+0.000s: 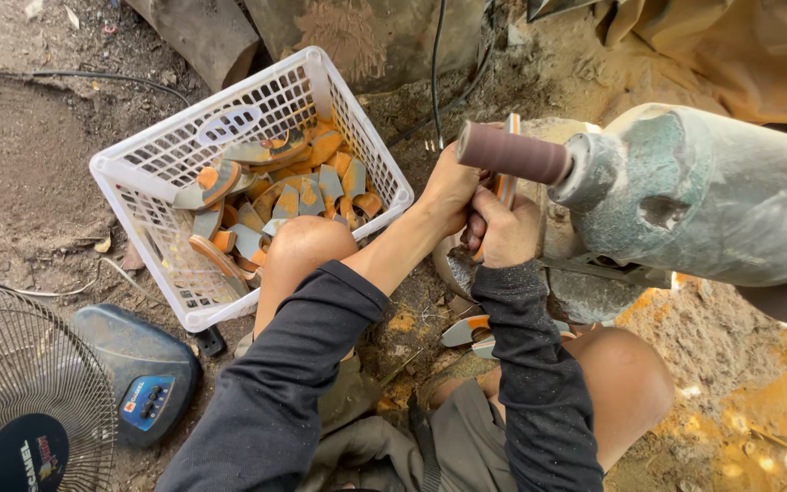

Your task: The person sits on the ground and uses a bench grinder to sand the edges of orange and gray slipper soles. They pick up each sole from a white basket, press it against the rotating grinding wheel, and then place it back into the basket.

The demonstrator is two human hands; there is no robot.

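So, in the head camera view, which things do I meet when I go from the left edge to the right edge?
Round wire-grille floor fan → white plastic lattice basket of orange-and-grey curved pieces → left hand → right hand holding a thin orange-edged piece → brown sanding drum → dusty grey-green motor housing.

Both arms, in dark long sleeves, reach forward from bent bare knees, with the 2 hands meeting side by side. The left hand (448,187) is curled closed, its knuckles against the right hand (505,232), whose fingers (489,202) are clenched, thumb uppermost.
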